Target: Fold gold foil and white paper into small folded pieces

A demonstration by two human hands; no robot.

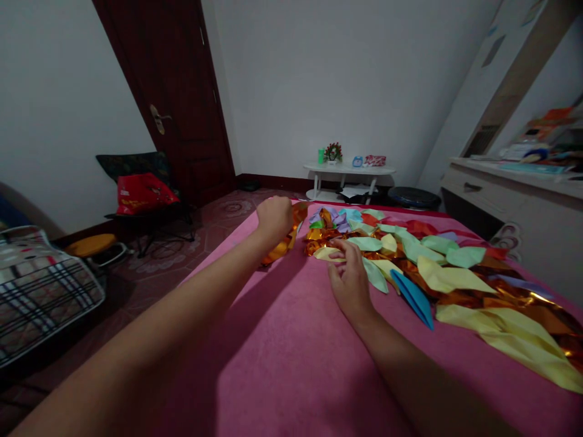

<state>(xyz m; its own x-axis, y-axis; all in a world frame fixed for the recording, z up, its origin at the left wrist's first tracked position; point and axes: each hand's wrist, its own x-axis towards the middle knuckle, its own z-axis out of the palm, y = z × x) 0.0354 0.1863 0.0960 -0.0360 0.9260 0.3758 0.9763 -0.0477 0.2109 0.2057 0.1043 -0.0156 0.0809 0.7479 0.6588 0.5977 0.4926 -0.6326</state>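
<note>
Well, mid-frame, the left hand (275,218) clenches its fingers round gold foil (279,250); rightward, the right hand (351,280), fingers loosely half-open and empty, nears yellow paper (324,254).

Here's crinkled gold foil (549,318) flashing glossy toward the pink cloth's (273,370) right edge, matt yellow paper (455,276) and a matt blue paper fold (413,298) nearby, a shiny metal handle (158,119) gleaming on the dark wood door (180,67)
</note>
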